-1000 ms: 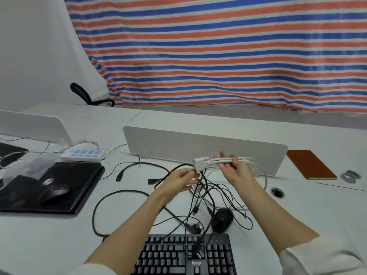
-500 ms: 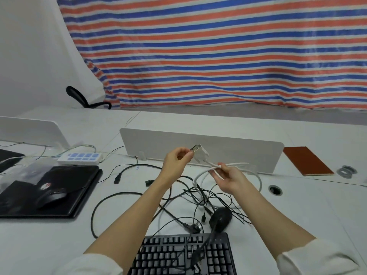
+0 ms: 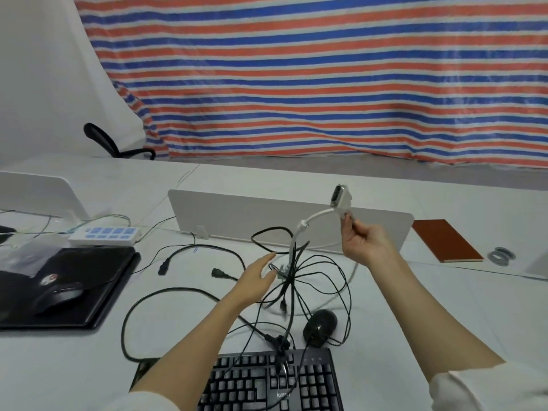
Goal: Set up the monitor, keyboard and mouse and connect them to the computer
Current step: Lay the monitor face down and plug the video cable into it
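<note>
The right hand (image 3: 363,243) pinched a white monitor cable (image 3: 308,222) below its connector (image 3: 340,197), lifting it clear of tangled black cords (image 3: 299,271). The left hand (image 3: 256,281), fingers straight, held nothing beside them on the counter (image 3: 89,366).

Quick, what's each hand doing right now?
Left hand: open, fingers straight, beside the black cables.
Right hand: holding up the white cable by its plug.

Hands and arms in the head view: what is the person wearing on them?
Both forearms are bare, with white sleeves pushed up near the elbows at the bottom edge of the picture. The left hand and right hand wear no gloves; no rings, watch or markings are visible.
</note>
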A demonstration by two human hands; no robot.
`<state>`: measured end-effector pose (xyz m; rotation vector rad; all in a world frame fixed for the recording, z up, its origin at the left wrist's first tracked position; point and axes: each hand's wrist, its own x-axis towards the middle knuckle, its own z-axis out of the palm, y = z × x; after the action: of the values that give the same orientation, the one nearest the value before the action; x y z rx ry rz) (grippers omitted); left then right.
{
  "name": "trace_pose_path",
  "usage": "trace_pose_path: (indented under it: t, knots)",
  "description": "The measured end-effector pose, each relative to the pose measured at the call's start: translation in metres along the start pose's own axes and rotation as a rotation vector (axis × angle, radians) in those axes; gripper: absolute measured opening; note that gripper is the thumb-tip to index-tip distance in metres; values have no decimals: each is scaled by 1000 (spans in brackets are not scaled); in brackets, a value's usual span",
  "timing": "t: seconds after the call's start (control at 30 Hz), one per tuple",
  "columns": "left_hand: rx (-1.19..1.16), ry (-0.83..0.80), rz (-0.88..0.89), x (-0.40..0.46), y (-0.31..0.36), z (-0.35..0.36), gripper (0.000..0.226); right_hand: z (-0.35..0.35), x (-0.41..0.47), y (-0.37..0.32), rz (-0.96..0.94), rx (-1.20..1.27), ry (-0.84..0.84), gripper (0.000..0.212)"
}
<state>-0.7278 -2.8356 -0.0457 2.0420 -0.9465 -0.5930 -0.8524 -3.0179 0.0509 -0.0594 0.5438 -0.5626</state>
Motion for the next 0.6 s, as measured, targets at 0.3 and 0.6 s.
trace_pose_path:
  t: [0.3, 0.6]
  knots:
    - [223, -42, -22, 15, 18, 21, 25, -13, 0, -17, -41, 101, -16, 28]
    - [351, 253, 72, 21, 17, -40, 18, -56, 22, -18, -57, -390, 134, 35]
